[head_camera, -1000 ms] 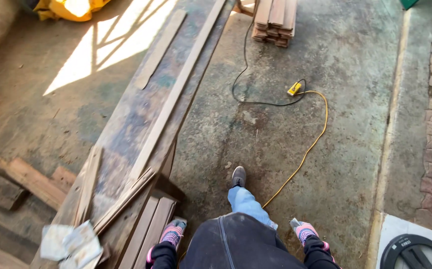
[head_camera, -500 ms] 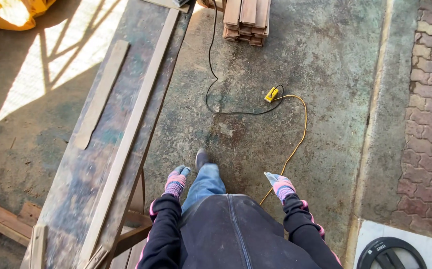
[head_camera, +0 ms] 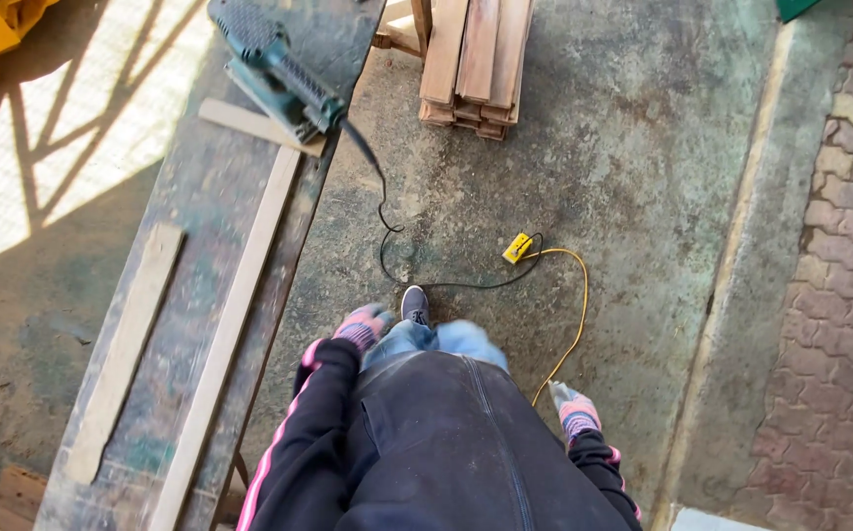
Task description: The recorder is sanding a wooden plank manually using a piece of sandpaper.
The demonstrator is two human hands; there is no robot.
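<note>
Both gloved hands hang empty at my sides: left hand (head_camera: 363, 327) loosely curled near the bench (head_camera: 200, 197) edge, right hand (head_camera: 574, 408) with fingers relaxed, just beside the yellow cord (head_camera: 581, 295). Nearest my left lies a long strip (head_camera: 235, 324) on the bench, the green sander (head_camera: 274, 64) farther up. Stacked planks (head_camera: 471, 59) rest on the floor ahead.
</note>
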